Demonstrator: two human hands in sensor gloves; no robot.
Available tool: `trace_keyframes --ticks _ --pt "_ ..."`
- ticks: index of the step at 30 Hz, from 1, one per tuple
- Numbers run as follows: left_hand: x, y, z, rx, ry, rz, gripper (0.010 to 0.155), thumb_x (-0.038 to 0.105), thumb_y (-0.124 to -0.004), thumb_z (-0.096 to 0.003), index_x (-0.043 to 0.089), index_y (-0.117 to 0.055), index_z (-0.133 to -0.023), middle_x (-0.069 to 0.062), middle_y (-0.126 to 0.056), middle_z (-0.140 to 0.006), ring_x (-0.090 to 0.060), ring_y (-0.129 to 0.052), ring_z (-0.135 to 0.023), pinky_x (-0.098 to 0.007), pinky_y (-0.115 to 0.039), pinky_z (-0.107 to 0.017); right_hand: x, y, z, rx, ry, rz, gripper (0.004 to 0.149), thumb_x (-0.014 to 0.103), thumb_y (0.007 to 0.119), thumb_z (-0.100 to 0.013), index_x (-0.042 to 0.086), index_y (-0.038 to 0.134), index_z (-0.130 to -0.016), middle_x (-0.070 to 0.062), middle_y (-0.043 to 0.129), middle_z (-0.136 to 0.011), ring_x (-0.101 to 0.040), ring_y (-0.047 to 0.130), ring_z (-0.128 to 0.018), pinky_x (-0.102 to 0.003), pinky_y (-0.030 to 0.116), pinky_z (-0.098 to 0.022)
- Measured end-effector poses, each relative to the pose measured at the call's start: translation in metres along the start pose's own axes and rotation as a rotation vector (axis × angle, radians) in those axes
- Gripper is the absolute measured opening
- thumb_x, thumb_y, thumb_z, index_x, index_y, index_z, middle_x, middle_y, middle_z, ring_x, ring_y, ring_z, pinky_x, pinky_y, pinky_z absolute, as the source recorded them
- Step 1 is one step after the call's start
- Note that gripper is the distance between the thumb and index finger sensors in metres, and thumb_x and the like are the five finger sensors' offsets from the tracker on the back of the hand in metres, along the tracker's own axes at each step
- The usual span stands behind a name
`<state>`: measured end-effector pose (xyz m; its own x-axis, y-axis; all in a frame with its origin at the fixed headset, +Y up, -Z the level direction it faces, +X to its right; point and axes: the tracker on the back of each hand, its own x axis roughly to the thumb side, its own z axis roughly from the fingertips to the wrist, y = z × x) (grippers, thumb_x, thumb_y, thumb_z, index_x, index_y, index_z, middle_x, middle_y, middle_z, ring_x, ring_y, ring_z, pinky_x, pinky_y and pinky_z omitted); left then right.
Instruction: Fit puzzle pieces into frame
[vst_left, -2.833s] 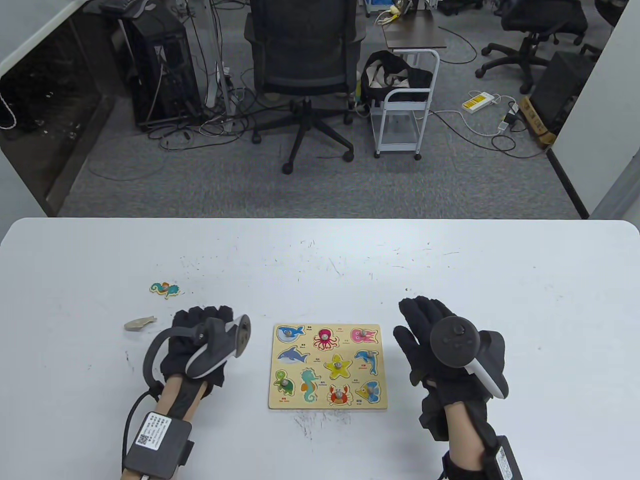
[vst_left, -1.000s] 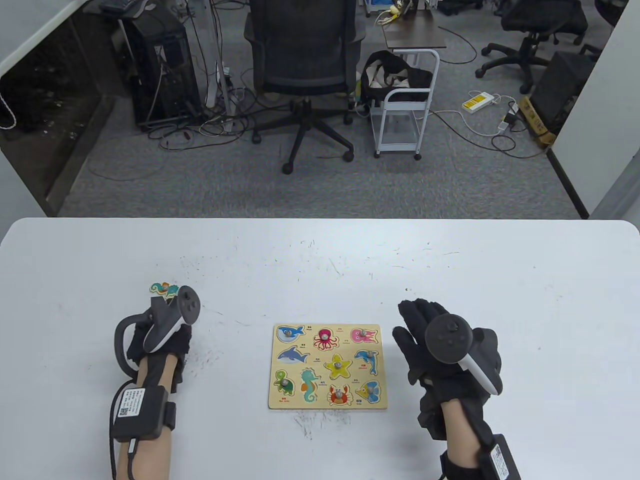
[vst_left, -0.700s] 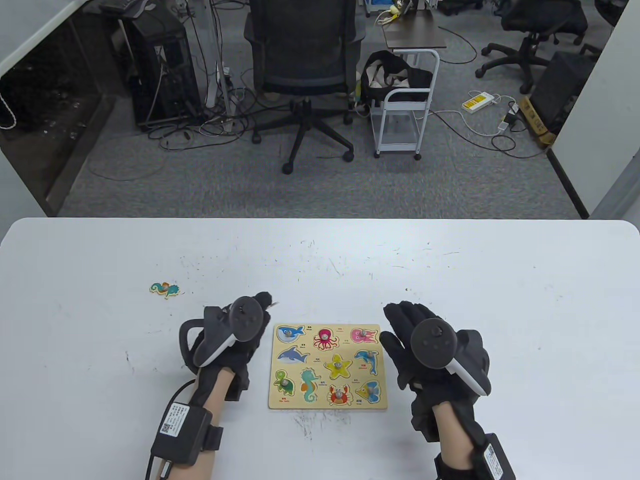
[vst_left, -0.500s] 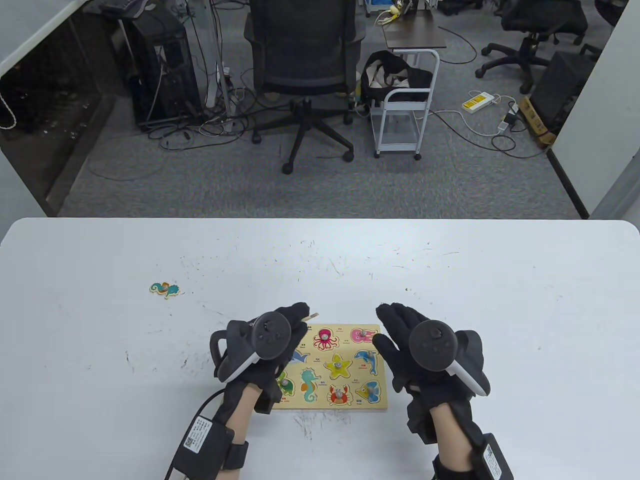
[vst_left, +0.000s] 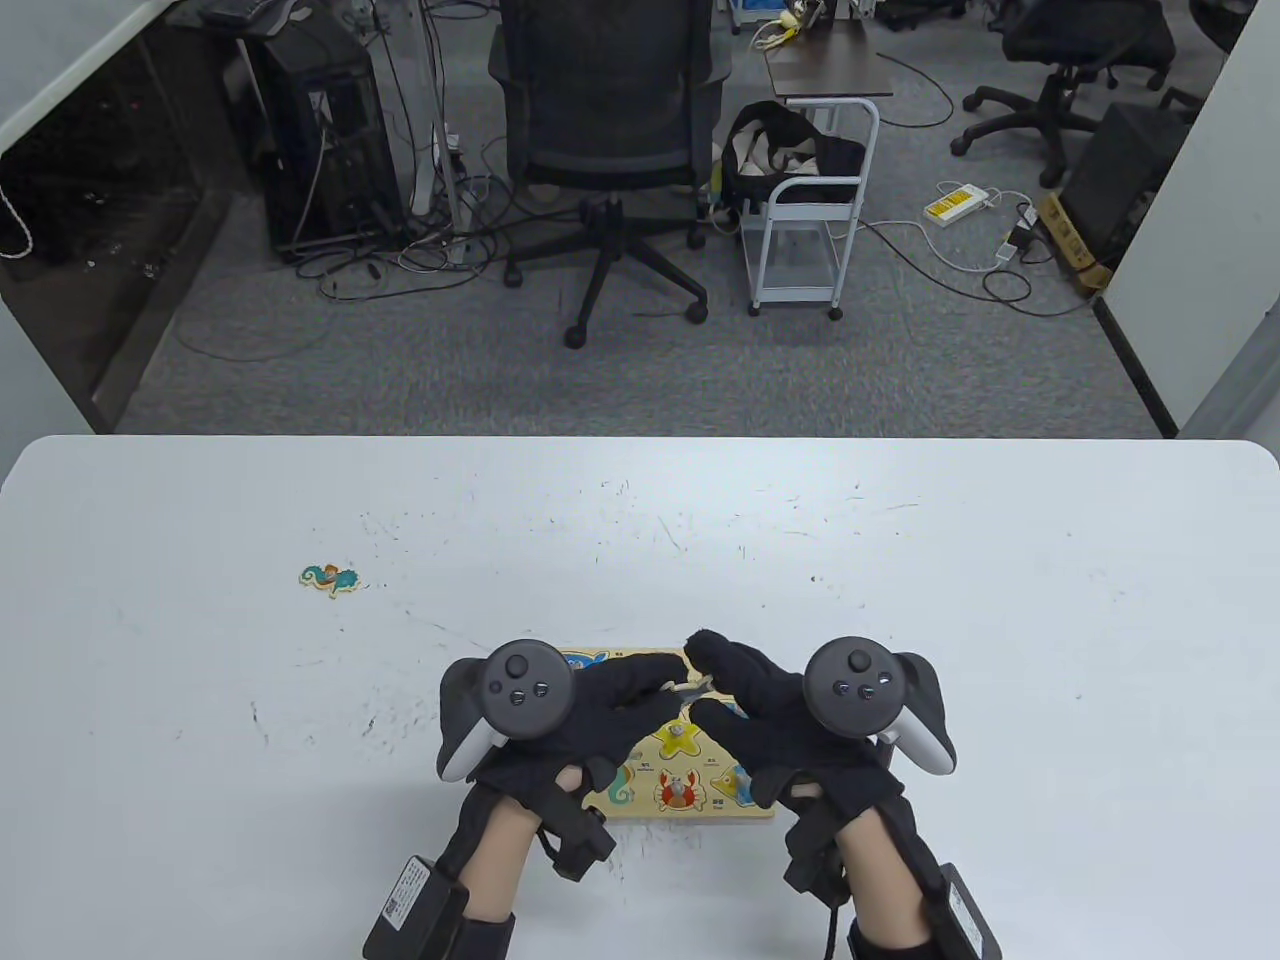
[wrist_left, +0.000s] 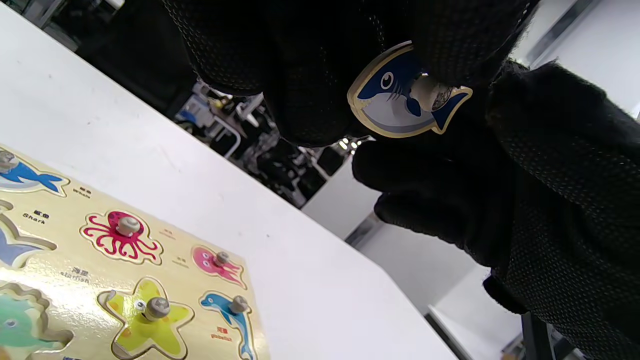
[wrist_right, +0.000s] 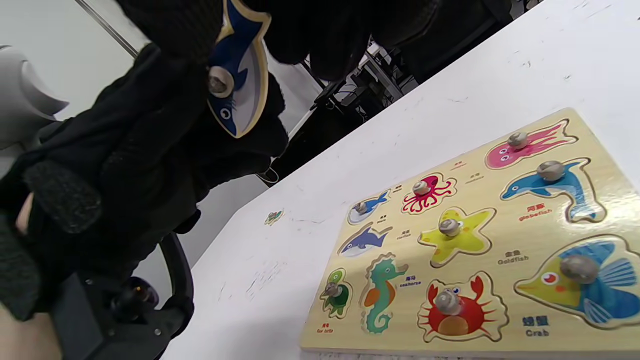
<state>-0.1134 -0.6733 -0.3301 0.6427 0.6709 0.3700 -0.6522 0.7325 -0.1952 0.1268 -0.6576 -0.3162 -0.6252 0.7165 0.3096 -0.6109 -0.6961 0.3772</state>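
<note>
Both hands meet above the wooden puzzle frame (vst_left: 655, 806). My left hand (vst_left: 640, 692) and my right hand (vst_left: 716, 676) both pinch the blue shark piece (vst_left: 688, 687) between their fingertips and hold it in the air. The shark (wrist_left: 400, 100) faces down, peg toward the frame, and also shows in the right wrist view (wrist_right: 240, 70). On the frame (wrist_right: 510, 250) the shark recess (wrist_right: 362, 240) and the seahorse recess (wrist_right: 382, 292) hold no piece. The seahorse piece (vst_left: 329, 579) lies on the table, far left of the frame.
The other recesses hold pegged pieces: whale (wrist_right: 367, 206), octopus (wrist_right: 427, 191), starfish (wrist_right: 452, 232), crab (wrist_right: 450, 310) and more. The white table (vst_left: 1000, 600) spreads wide around the frame. An office chair (vst_left: 605, 130) and a cart (vst_left: 810, 220) stand beyond the far edge.
My left hand took the shark piece from the table at the left and carried it right, over the frame. My right hand moved left to meet it and now pinches the piece too.
</note>
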Motion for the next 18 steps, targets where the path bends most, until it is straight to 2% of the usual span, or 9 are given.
trace_keyframes --ticks 7,12,18 --pt "0.003 -0.001 0.001 -0.013 0.001 0.033 0.048 0.055 -0.082 -0.0461 0.038 -0.083 -0.091 0.011 -0.103 -0.083 -0.01 -0.104 -0.072 -0.037 -0.085 -0.064 0.002 -0.001 0.003 -0.114 0.049 0.04 0.052 0.04 0.087 -0.044 0.029 0.073 -0.093 0.005 0.092 -0.084 -0.017 0.1 -0.067 -0.044 0.079 -0.059" --pt "0.009 -0.002 0.004 0.014 0.01 0.004 0.049 0.055 -0.08 -0.0473 0.037 -0.082 -0.093 0.01 -0.102 -0.085 -0.012 -0.103 -0.075 -0.038 -0.083 -0.065 -0.001 -0.004 0.004 -0.138 0.046 0.01 0.049 0.041 0.088 -0.043 0.031 0.077 -0.09 0.006 0.094 -0.08 -0.016 0.101 -0.064 -0.043 0.081 -0.057" --pt "0.023 0.004 0.014 0.158 -0.013 -0.18 0.054 0.055 -0.08 -0.0477 0.036 -0.077 -0.099 0.009 -0.098 -0.092 -0.014 -0.1 -0.082 -0.041 -0.08 -0.068 -0.008 -0.008 0.003 -0.133 0.052 -0.08 0.046 0.041 0.087 -0.043 0.032 0.08 -0.087 0.005 0.096 -0.079 -0.017 0.102 -0.063 -0.043 0.081 -0.056"
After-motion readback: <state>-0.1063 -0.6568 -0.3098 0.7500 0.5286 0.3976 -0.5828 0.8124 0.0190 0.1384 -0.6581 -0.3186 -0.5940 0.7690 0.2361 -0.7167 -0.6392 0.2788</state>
